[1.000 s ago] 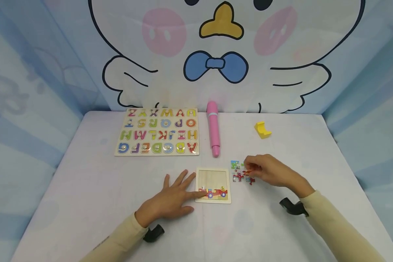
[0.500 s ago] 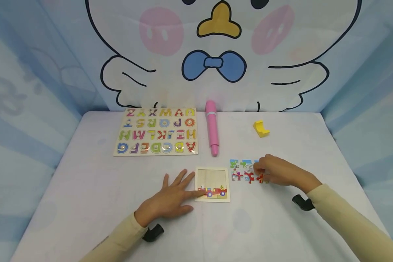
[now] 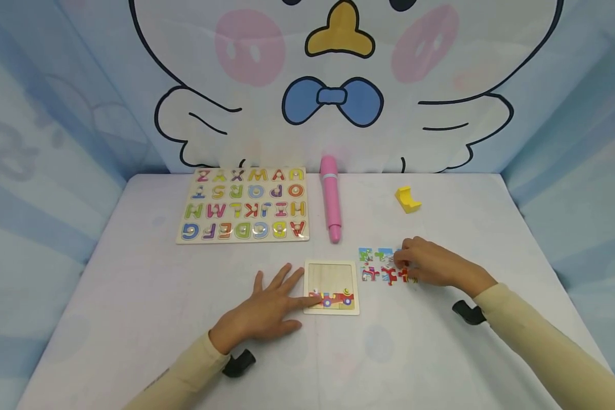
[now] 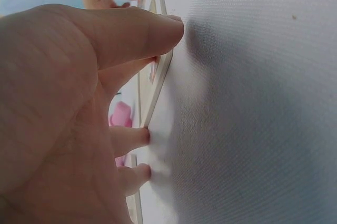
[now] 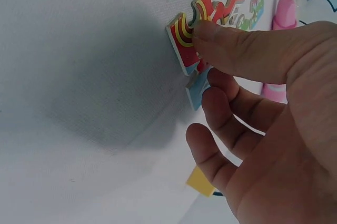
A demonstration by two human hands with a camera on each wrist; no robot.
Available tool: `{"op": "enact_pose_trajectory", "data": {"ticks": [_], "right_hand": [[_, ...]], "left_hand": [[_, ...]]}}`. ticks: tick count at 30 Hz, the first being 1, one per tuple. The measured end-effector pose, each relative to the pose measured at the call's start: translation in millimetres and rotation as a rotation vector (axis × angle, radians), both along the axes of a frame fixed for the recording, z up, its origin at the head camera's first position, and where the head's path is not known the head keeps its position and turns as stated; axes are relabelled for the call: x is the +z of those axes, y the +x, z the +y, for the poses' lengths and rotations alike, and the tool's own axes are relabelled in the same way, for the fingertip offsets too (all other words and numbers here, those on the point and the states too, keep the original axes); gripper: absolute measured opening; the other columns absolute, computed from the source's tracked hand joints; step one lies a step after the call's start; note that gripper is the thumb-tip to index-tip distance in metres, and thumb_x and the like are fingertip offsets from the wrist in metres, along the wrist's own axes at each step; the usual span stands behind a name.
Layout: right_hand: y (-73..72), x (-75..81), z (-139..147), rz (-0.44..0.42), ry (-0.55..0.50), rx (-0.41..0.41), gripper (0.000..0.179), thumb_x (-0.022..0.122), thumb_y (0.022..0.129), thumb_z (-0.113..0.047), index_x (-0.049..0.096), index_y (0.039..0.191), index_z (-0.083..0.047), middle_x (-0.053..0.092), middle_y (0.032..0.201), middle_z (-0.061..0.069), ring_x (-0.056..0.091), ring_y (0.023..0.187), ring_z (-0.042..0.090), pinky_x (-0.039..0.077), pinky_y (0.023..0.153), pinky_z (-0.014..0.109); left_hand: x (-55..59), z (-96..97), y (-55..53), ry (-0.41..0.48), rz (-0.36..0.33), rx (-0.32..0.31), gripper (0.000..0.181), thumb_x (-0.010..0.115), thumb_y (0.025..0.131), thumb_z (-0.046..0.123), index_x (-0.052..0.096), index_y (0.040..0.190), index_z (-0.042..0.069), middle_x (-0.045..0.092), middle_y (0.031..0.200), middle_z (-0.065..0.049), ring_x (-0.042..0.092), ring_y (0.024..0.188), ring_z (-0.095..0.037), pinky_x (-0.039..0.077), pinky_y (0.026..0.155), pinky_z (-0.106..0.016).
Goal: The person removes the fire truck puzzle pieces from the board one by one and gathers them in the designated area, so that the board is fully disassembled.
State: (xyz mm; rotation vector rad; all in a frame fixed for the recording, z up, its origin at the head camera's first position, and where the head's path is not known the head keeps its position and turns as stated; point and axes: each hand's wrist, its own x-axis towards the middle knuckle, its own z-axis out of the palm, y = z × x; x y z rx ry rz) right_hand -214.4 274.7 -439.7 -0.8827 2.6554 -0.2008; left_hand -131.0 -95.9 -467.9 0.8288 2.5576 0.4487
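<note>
My left hand (image 3: 261, 313) lies spread on the table, its index finger pressing on the small wooden puzzle tray (image 3: 333, 269). A red vehicle picture (image 3: 339, 299) fills the tray's lower row; bare wood shows above it. To the tray's right lie loose jigsaw pieces (image 3: 388, 274) in two rows, blue and green above red. My right hand (image 3: 435, 262) is over their right end with curled fingers. In the right wrist view, its thumb is on a red puzzle piece (image 5: 184, 50) with yellow arcs, and fingertips meet a light-blue piece (image 5: 195, 93). Parts of these pieces are hidden.
A wooden alphabet board (image 3: 243, 206) lies at the back left. Beside it is a pink pen-shaped stick (image 3: 331, 199). A small yellow curved block (image 3: 407, 200) stands at the back right. A printed curtain (image 3: 333, 142) hangs behind the table.
My right hand has shifted right along the pieces, then slightly up and left, uncovering more of both rows. My left hand stays on the tray.
</note>
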Motion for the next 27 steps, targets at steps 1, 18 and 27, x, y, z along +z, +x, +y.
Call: {"op": "enact_pose_trajectory", "data": {"ticks": [1,18,27], "right_hand": [[-0.1,0.0,-0.4,0.001,0.0,0.001,0.018,0.079,0.087,-0.006,0.071,0.097,-0.02,0.06,0.096,-0.003,0.051,0.09,0.019,0.051,0.077,0.035],[8.3,8.9,-3.6,0.158,-0.083,-0.136,0.027,0.079,0.089,-0.01,0.07,0.114,-0.007,0.063,0.107,0.009,0.058,0.097,0.026,0.055,0.086,0.046],[17.0,6.6,-56.7,0.225,-0.212,0.004,0.048,0.079,0.09,-0.012,0.063,0.135,-0.007,0.054,0.134,0.019,0.058,0.104,0.028,0.057,0.086,0.043]], "left_hand": [[-0.3,0.2,-0.2,0.0,-0.001,0.001,0.056,0.072,0.096,0.032,0.054,0.148,0.04,0.019,0.17,-0.011,0.003,0.157,-0.037,0.007,0.111,-0.079],[-0.8,2.0,0.6,0.006,-0.005,0.006,0.055,0.071,0.096,0.031,0.054,0.148,0.04,0.017,0.17,-0.011,0.002,0.157,-0.036,0.005,0.111,-0.079],[-0.4,2.1,0.2,-0.007,-0.008,0.016,0.055,0.072,0.096,0.032,0.055,0.147,0.039,0.019,0.17,-0.011,0.003,0.157,-0.037,0.007,0.111,-0.079]]}}
